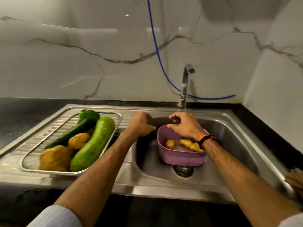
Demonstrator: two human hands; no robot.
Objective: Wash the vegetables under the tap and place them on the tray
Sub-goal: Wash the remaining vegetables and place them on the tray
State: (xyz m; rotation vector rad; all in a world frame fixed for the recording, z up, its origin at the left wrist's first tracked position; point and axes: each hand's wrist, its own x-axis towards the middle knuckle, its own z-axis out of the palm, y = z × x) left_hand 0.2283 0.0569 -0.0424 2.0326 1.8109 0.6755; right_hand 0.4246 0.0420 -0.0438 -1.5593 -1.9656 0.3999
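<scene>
- Washed vegetables are lying in the tray (113,141) on the drainboard, left of the sink (229,128).
- Two potatoes (170,143) are waiting in the purple basket (180,158).
- Right hand (185,125) is hovering, fingers loosely curled, holding nothing.
- Left hand (141,124) is curling; contents, I cannot tell.
- Tap (186,82) is running; next, probably rinsing a potato.

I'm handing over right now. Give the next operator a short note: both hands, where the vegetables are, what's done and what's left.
Left hand: fingers curled, over the basin edge left of the purple basket; no grip visible.
Right hand: over the basket's far rim, under the running tap; grip unclear.
Basket sits in the sink, holding two potatoes.
Tray on the drainboard holds a gourd, cucumber, green pepper and more potatoes.
Left: rinse the basket's potatoes and move them to the tray.
</scene>
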